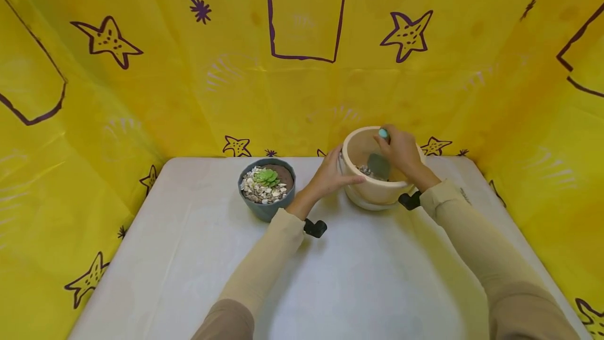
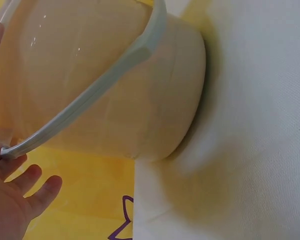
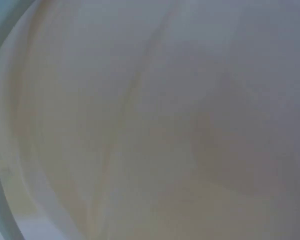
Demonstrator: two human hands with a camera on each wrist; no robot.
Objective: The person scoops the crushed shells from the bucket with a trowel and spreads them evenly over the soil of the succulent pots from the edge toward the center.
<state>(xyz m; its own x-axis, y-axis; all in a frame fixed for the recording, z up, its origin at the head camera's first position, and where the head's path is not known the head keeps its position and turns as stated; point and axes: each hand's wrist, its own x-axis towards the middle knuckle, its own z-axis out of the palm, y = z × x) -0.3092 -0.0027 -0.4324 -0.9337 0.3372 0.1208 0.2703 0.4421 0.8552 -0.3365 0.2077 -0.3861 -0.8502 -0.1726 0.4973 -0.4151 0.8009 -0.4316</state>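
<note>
A cream bucket (image 1: 373, 194) with a grey-blue handle (image 2: 97, 95) stands at the back right of the table. My left hand (image 1: 329, 174) holds the bucket by its left side, the thumb across the front of the rim. In the left wrist view, fingers (image 2: 44, 192) spread beside the handle's pivot. My right hand (image 1: 402, 153) reaches over the rim and grips the turquoise handle of a small shovel (image 1: 379, 166). Its grey-green blade points down into the bucket, near some pebbles (image 1: 364, 170). The right wrist view shows only the blurred bucket wall (image 3: 140, 125).
Left of the bucket stands a grey-blue pot (image 1: 264, 210) with a green succulent (image 1: 267, 177), pale pebbles and brown soil. A white cloth (image 1: 189, 256) covers the table. Yellow sheets (image 1: 302, 93) with drawn stars surround it at the back and sides.
</note>
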